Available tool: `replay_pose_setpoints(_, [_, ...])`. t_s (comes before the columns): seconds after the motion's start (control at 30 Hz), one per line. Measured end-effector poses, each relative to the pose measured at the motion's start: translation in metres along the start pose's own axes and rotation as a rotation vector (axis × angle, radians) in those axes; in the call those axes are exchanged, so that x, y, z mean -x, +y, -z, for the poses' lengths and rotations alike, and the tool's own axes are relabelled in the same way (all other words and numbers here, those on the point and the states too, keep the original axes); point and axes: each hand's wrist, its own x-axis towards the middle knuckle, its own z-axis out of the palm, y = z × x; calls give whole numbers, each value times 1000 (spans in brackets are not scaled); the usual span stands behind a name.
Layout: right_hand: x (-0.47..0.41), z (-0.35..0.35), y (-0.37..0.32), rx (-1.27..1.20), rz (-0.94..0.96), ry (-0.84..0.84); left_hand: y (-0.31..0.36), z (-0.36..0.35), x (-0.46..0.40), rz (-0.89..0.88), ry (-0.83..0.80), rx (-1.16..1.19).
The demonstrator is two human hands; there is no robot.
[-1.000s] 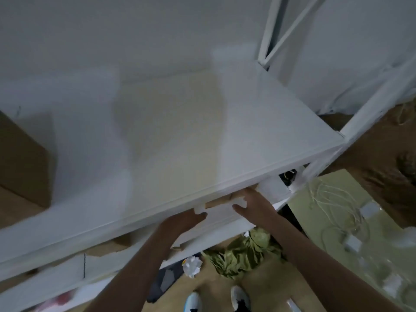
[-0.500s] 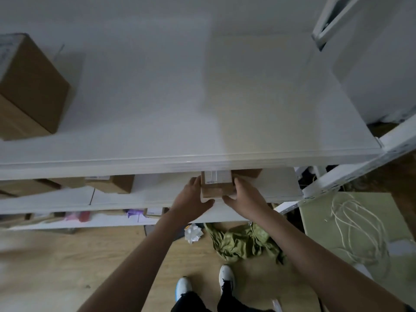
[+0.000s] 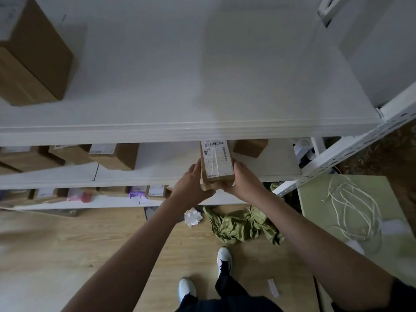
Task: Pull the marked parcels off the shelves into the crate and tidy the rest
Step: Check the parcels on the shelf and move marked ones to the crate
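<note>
A small brown parcel (image 3: 216, 164) with a white barcode label on top sticks out past the front edge of the second shelf (image 3: 276, 170). My left hand (image 3: 191, 186) grips its left side and underside. My right hand (image 3: 242, 179) grips its right side, fingers curled under the near end. Another brown parcel (image 3: 249, 147) sits just behind and to the right on the same shelf. A large brown box (image 3: 31, 55) stands at the left of the top shelf (image 3: 180, 86). No crate is in view.
Several labelled brown parcels (image 3: 114, 155) sit at the left of the second shelf, with more parcels and a purple packet (image 3: 136, 192) on the shelf below. On the wooden floor lie a green cloth (image 3: 243, 225) and crumpled white paper (image 3: 192, 217). A green board (image 3: 315, 199) with white cord stands right.
The view has swung down and steadied on the shelf front. Both hands have drawn the labelled parcel forward from under the top shelf, so more of its label shows.
</note>
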Motion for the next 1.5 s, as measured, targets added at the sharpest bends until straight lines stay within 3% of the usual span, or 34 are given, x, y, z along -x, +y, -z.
replay_pose_setpoints(0.4, [73, -21, -36, 169, 107, 200, -32, 5, 67, -194, 205, -136])
replay_pose_setpoints(0.63, [92, -39, -67, 179, 179, 248, -55, 28, 100, -212, 265, -169])
replay_pose_setpoints(0.97, [77, -66, -97, 78, 203, 179, -84, 49, 123, -109, 243, -26])
replay_pose_setpoints(1.23, [0, -78, -104, -46, 119, 80, -107, 64, 66, 44, 181, 191])
replay_pose_setpoints(1.5, [-72, -97, -121, -78, 124, 29, -147, 74, 26, 190, 224, -24])
